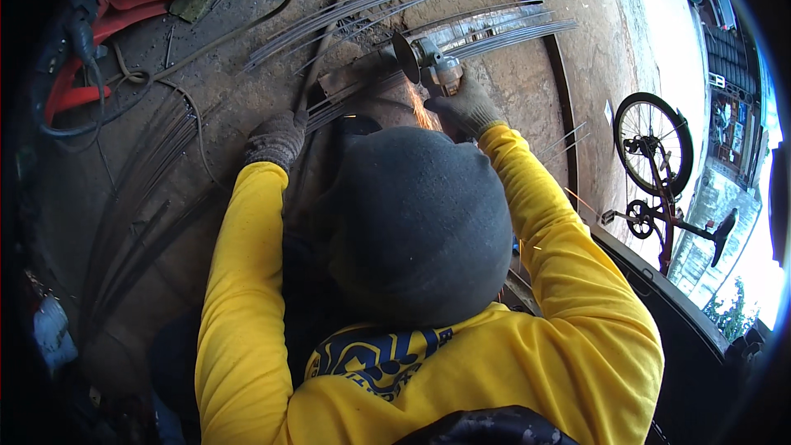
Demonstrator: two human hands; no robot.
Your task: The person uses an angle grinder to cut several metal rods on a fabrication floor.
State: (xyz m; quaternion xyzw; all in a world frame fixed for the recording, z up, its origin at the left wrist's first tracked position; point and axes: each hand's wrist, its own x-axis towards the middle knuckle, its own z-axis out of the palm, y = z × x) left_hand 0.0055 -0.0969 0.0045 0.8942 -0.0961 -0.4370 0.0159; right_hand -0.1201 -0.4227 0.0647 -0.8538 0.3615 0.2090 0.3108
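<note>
Right hand [468, 105] clamped on angle grinder [428, 60], disc sparking just left; left hand [277, 138] clamped on rod bundle [346, 86], rods running left-right between hands.

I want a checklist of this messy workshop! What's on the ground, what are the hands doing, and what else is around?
Surface: dusty concrete floor, scuffed and dirty.
Job's things: angle grinder throwing sparks beside a bundle of thin metal rods.
Clutter: more rods on the left, a white bottle at the lower left edge.
Grips: gloved right hand holds the grinder; gloved left hand rests on the metal at the rods, grasp unclear.
Cables: red hose and dark cables at the top left.
Surroundings: bicycle on the right, bright street beyond.
</note>
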